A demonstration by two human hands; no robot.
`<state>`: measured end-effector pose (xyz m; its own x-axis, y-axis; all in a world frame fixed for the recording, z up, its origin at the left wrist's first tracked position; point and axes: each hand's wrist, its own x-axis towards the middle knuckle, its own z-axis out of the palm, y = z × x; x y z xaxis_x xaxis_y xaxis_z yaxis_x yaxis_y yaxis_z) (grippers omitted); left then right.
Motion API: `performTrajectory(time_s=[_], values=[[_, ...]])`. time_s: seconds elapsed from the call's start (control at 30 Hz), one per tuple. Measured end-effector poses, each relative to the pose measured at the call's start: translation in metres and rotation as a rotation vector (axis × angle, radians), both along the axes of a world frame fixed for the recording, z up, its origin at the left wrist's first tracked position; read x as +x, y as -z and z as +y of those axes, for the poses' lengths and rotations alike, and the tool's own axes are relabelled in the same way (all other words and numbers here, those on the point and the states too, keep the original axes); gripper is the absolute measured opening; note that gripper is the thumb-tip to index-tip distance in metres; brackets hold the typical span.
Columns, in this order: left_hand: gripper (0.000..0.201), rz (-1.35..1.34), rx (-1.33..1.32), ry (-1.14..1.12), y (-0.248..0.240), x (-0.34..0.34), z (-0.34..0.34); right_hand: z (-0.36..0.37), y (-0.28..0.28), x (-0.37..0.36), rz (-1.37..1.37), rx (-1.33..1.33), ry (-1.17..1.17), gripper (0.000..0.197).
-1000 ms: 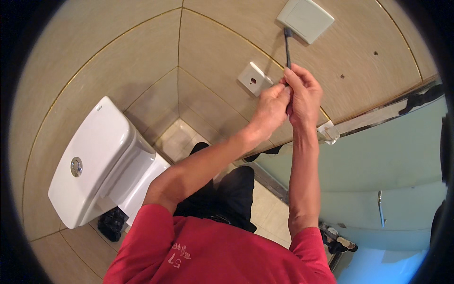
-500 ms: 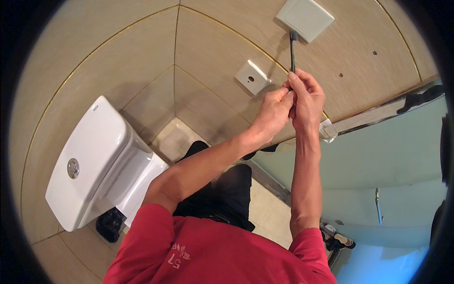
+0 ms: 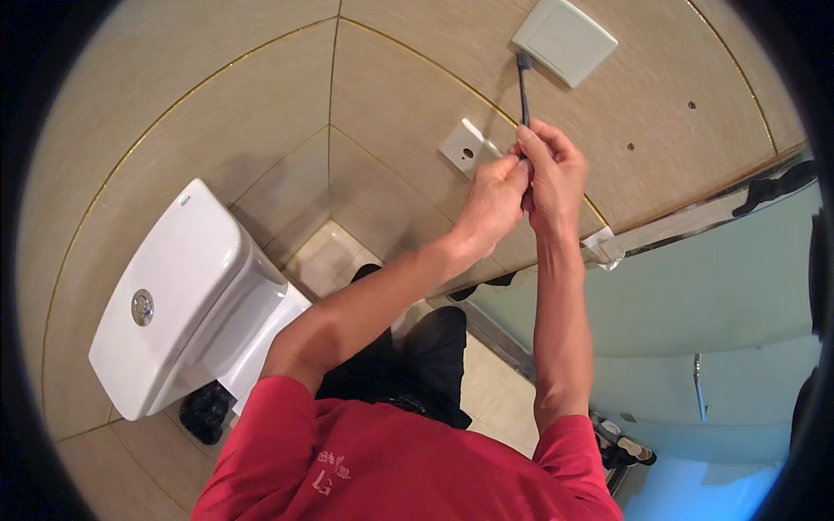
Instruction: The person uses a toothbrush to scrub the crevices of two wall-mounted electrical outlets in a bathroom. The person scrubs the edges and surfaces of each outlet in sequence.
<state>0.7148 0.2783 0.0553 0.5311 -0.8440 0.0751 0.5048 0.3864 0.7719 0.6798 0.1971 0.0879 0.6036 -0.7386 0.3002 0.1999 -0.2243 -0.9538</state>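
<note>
Both my hands grip a black toothbrush point(image 3: 524, 94) by its handle, with the brush head pointing up. My right hand point(image 3: 556, 169) pinches the handle higher up. Just below and beside it, my left hand point(image 3: 493, 204) is closed round the lower part, most of which the fingers hide. The brush head is at the lower left corner of a white square wall plate point(image 3: 565, 42); I cannot tell whether the bristles touch it. A second white plate point(image 3: 465, 149) with a dark round hole sits lower on the tiled wall, partly behind my left hand.
A white toilet point(image 3: 165, 304) stands at the left, with a black plastic bag point(image 3: 207, 412) beside its base. To the right is a frosted glass panel point(image 3: 695, 286) with a metal handle point(image 3: 698, 386). Two small holes mark the beige wall point(image 3: 669, 174).
The brush head has shifted left along the lower edge of the upper plate, and both hands have moved slightly left with it. The whole view has shifted a little.
</note>
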Motion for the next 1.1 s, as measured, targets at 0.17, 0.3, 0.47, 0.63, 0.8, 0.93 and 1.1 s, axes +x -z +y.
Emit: performTrajectory(time_s=[0.17, 0.3, 0.47, 0.63, 0.8, 0.93, 1.1], values=[[0.024, -0.032, -0.052, 0.091, 0.005, -0.011, -0.005, 0.000, -0.002, -0.022, 0.033, 0.025, 0.026, 0.023], [0.023, -0.033, 0.005, -0.005, 0.002, -0.002, -0.006, -0.003, -0.006, -0.002, -0.019, 0.015, -0.015, 0.023], [0.024, -0.127, 0.104, -0.014, 0.002, 0.007, 0.002, 0.001, 0.001, 0.002, -0.002, 0.051, -0.010, 0.022], [0.025, -0.362, 0.072, -0.059, 0.025, -0.001, -0.010, 0.008, 0.006, -0.024, 0.014, 0.036, 0.013, 0.020], [0.022, -0.448, 0.071, -0.097, 0.030, -0.011, -0.012, 0.007, 0.012, -0.037, -0.008, -0.001, 0.026, 0.019], [0.021, -0.555, 0.133, -0.151, 0.027, -0.008, -0.004, 0.010, 0.016, -0.036, -0.063, 0.008, 0.021, 0.020], [0.034, -0.644, 0.105, -0.278, 0.027, -0.005, 0.000, 0.011, 0.024, -0.033, -0.162, 0.035, 0.012, 0.020]])
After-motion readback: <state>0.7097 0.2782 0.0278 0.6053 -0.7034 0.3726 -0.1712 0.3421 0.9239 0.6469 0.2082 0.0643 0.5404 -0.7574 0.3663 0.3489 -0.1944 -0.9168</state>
